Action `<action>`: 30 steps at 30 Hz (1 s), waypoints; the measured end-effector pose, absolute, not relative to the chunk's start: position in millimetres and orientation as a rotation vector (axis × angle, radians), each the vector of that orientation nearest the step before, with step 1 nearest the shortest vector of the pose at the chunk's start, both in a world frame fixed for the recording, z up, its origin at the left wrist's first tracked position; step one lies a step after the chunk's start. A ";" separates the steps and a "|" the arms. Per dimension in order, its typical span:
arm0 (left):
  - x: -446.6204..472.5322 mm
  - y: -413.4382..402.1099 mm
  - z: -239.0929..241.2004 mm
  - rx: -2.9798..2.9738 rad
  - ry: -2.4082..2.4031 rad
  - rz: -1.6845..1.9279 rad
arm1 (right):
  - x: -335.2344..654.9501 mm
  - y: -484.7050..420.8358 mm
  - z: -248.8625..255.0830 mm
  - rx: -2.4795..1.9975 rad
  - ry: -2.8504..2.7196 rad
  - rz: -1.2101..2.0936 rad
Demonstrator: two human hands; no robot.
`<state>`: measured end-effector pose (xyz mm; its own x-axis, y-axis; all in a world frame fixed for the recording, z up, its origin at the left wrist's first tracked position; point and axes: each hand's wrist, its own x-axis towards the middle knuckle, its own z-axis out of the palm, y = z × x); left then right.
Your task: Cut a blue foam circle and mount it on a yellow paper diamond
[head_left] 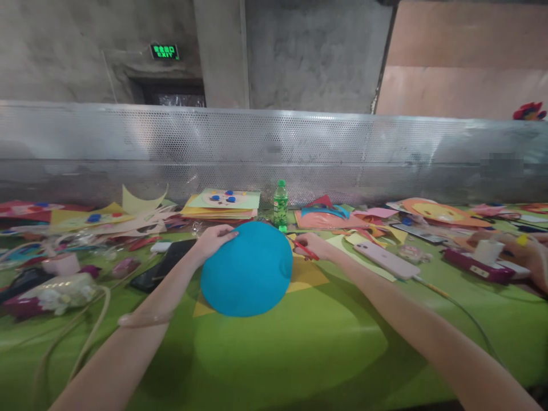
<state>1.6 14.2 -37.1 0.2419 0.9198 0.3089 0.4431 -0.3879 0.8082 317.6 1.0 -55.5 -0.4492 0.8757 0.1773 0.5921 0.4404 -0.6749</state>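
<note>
A round blue sheet of paper [246, 271] is held up over the green table [274, 354], above a yellow sheet [306, 274]. My left hand [214, 238] grips the blue sheet's upper left edge, fingers curled over it. My right hand [310, 244] is closed on red-handled scissors [305, 250] at the sheet's right edge. The blades are hidden behind the paper.
A green bottle [280, 205] stands just behind the blue sheet. A pink phone [386, 260] on a cable lies to the right, a black phone [165, 265] to the left. Stacks of coloured paper line the perforated metal barrier [274, 148]. Another person's hand [528, 257] is at far right.
</note>
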 end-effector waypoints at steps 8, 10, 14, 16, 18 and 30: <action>0.5 16.9 -38.4 1.926 1.268 1.072 | 320.3 2.0 -55.7 -1.260 -2.164 0.782; 0.6 16.1 -37.9 1.936 1.264 1.072 | 320.8 1.4 -55.0 -1.263 -2.171 0.775; 2.2 13.4 -35.9 1.927 1.265 1.050 | 321.3 0.7 -53.6 -1.275 -2.193 0.752; 2.9 12.5 -35.3 1.918 1.288 1.045 | 321.5 0.1 -52.3 -1.286 -2.201 0.749; 3.5 12.3 -35.3 1.921 1.296 1.050 | 321.8 -0.7 -50.8 -1.288 -2.211 0.739; 1.4 15.9 -37.3 1.931 1.261 1.057 | 323.9 -3.3 -48.9 -1.300 -2.223 0.719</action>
